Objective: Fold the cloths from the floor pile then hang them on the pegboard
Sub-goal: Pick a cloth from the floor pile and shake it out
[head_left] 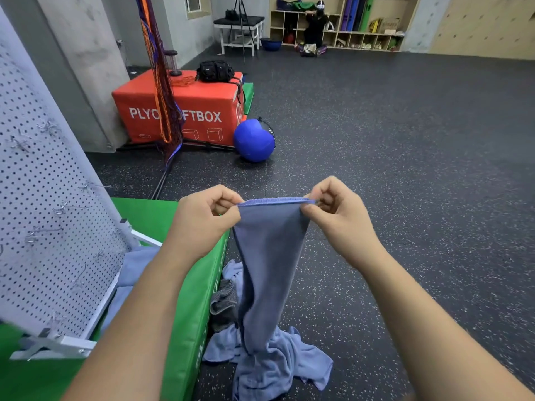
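Left hand and right hand each pinch a top corner of the blue-grey terry cloth. It hangs between them above the light-blue floor pile.

Two hands showed, left hand and right hand; one raised cloth, one pegboard at left, one red box, one bag and one ball far left. The cloths in the near pile could not be counted.

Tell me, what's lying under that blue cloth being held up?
Beneath the hanging cloth, a pile of light blue cloths lies crumpled on the floor, with a grey cloth beside the green mat. The hanging cloth hides the pile's middle.
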